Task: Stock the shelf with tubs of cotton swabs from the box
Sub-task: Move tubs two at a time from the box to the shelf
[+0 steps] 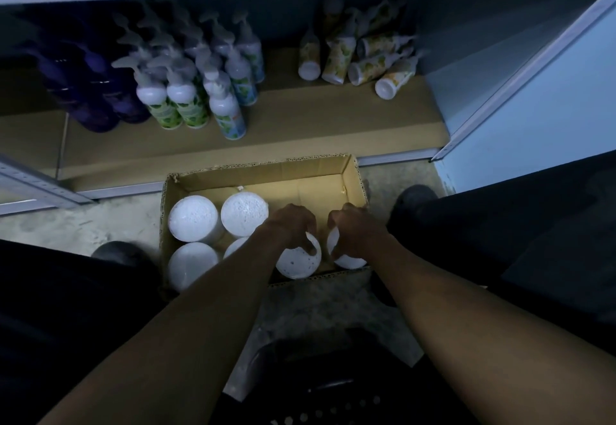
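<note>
In the open brown cardboard box [260, 174] on the floor stand round white plastic tubs [195, 218]. The left hand [293, 224] curls around one speckled tub [298, 263]; the right hand [356, 229] grips another [346, 259]. They look light, smooth-walled and rigid, best clasped around the sides.

I saw white tubs [194, 218] in a brown cardboard box [253, 171], white pump bottles [186, 104] with green leaf labels, dark purple bottles [96, 91], and yellow-patterned bottles [340, 58] on the tan shelf [300, 131].
</note>
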### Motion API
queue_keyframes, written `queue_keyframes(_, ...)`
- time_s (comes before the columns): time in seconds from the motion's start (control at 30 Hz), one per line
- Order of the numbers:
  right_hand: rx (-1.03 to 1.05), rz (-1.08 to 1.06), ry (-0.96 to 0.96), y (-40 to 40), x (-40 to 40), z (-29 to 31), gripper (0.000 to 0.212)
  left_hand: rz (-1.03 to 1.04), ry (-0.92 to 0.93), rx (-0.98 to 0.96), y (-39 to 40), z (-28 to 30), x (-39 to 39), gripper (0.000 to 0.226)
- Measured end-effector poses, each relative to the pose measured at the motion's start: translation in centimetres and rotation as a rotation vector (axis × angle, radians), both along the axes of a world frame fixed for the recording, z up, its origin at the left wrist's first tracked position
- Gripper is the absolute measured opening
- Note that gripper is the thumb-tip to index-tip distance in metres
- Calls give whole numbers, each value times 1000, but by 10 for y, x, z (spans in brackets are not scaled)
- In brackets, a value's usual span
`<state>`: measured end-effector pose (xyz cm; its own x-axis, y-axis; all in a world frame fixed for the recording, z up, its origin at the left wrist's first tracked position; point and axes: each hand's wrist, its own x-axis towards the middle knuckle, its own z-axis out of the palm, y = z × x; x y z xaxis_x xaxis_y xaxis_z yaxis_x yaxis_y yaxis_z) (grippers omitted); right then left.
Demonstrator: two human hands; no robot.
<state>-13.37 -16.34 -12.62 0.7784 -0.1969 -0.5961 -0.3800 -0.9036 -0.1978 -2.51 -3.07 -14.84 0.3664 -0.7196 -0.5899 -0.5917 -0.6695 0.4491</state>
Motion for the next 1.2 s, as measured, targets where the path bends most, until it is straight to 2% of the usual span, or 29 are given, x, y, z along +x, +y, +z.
queue_keyframes(0.33, 105, -173, -112, -6, 13, -5, 58, 153, 71, -74, 1, 0, 13, 29)
queue_keyframes(0.47, 124, -162, -145, -8, 14, -2, 55, 189, 53, -77, 4, 2, 15, 33)
queue_keyframes(0.57, 109, -103, -84, -5, 12, 0, 76, 112, -10, -37, 6, 4, 12, 42)
queue_keyframes(0.63, 92, -68, -62, -2, 10, 0, 85, 41, -60, 20, 6, 3, 7, 57)
queue_keyframes(0.73, 82, -39, -50, 1, 6, -2, 91, -10, -89, 105, 7, -1, -3, 86)
queue_keyframes(0.8, 55, -21, -60, 1, 3, -5, 90, -26, -104, 130, 7, -5, -9, 95)
queue_keyframes(0.9, 23, -11, -101, 2, 1, -8, 80, -46, -126, 150, 5, -9, -14, 100)
queue_keyframes(1.2, 42, -42, -125, 1, 5, -5, 79, -34, -131, 128, 4, 0, -12, 97)
